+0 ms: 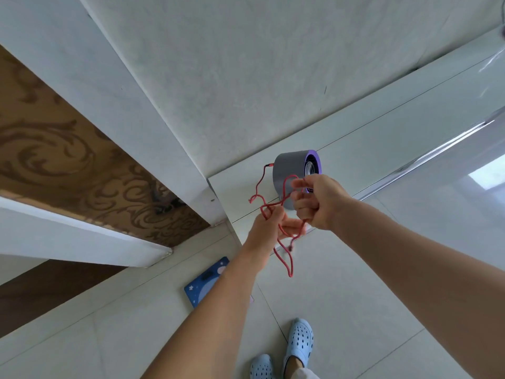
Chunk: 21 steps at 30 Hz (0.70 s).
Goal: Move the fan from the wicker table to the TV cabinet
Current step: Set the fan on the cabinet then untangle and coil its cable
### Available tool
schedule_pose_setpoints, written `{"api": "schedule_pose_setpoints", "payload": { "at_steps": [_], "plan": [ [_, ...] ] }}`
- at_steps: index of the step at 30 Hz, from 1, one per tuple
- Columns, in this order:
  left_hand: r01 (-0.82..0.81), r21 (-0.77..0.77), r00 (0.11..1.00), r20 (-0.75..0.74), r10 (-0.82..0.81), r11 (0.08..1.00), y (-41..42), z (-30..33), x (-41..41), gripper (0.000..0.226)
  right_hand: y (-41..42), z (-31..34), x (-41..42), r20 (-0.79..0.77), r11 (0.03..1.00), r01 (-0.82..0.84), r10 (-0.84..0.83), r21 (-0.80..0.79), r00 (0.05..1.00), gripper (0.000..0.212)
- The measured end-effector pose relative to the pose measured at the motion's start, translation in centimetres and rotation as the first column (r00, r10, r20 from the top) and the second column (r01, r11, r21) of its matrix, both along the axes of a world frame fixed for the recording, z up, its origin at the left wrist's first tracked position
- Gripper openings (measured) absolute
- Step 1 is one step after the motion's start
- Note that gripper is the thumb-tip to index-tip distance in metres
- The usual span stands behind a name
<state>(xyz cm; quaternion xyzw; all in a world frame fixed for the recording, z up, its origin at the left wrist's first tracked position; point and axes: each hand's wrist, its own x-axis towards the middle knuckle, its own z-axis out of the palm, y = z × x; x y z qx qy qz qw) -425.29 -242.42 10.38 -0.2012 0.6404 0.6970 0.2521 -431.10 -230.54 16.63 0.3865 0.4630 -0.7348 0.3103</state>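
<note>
A grey cylindrical fan (291, 173) with a purple rim lies on its side on the white TV cabinet (382, 138), near the cabinet's left end and close to the wall. A red braided cord (284, 242) is plugged into the fan's back and loops down over the cabinet's front edge. The right hand (318, 201) is curled closed, pinching the cord just in front of the fan. The left hand (269, 228) grasps a tangle of the same cord lower down (its loose end dangles below). Pale floor tiles (341, 296), a blue star-patterned scale (207, 283) and light-blue perforated clogs (299, 340) appear beneath.
</note>
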Motion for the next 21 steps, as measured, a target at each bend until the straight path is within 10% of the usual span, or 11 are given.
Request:
{"api": "schedule_pose_setpoints", "payload": {
  "at_steps": [6,14,18,21],
  "plan": [
    [-0.04,0.135,0.995,-0.085,0.052,0.99,0.2,0.3,0.3,0.037,-1.5,-0.7,-2.8,-0.054,0.986,0.159,-0.156,0.042,0.986,0.028],
    [-0.554,0.361,0.828,0.148,0.54,0.75,-1.3,-0.8,-1.4,0.045,3.0,-4.6,-0.8,0.044,0.817,-0.347,0.369,0.46,0.928,0.067],
    [-0.643,0.382,0.763,0.244,0.598,0.664,-0.8,-1.7,-1.7,0.05,4.1,-7.9,3.5,0.347,0.653,-0.745,0.673,0.137,0.654,0.091],
    [-0.704,0.405,0.708,0.342,0.618,0.583,-0.4,-1.8,-2.0,0.052,3.0,-9.8,4.8,0.391,0.874,-0.484,0.458,-0.036,0.798,0.096]
  ]
}}
